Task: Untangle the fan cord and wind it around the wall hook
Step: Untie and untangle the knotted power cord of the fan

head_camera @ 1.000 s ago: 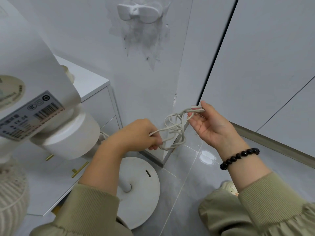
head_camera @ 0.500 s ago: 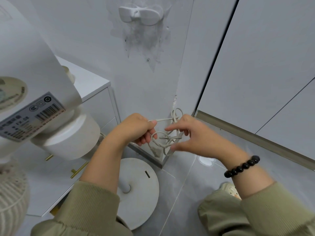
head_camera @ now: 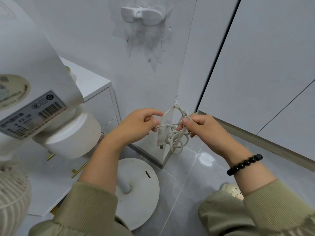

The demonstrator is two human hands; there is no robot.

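A pale, tangled fan cord (head_camera: pixel 175 140) hangs in a knot of loops between my two hands, with its white plug (head_camera: pixel 160 138) dangling below. My left hand (head_camera: pixel 139 126) pinches a strand of the cord at the left of the knot. My right hand (head_camera: pixel 202 127) pinches the loops at the right, thumb against fingers. The white wall hook (head_camera: pixel 142 15) sits high on the wall above, bare, well apart from the cord. The white fan (head_camera: pixel 34 92) looms at the left, its round base (head_camera: pixel 138 188) on the floor under my left forearm.
A white drawer cabinet (head_camera: pixel 95 92) with brass handles stands at the left against the wall. White cupboard doors (head_camera: pixel 265 62) fill the right. The wall corner edge runs down right behind the cord. Grey floor tiles and a patterned slipper (head_camera: pixel 232 190) lie below.
My right hand turned over from open palm up and came in to pinch the knot. Both hands drew close together and the plug now dangles below the tangle.
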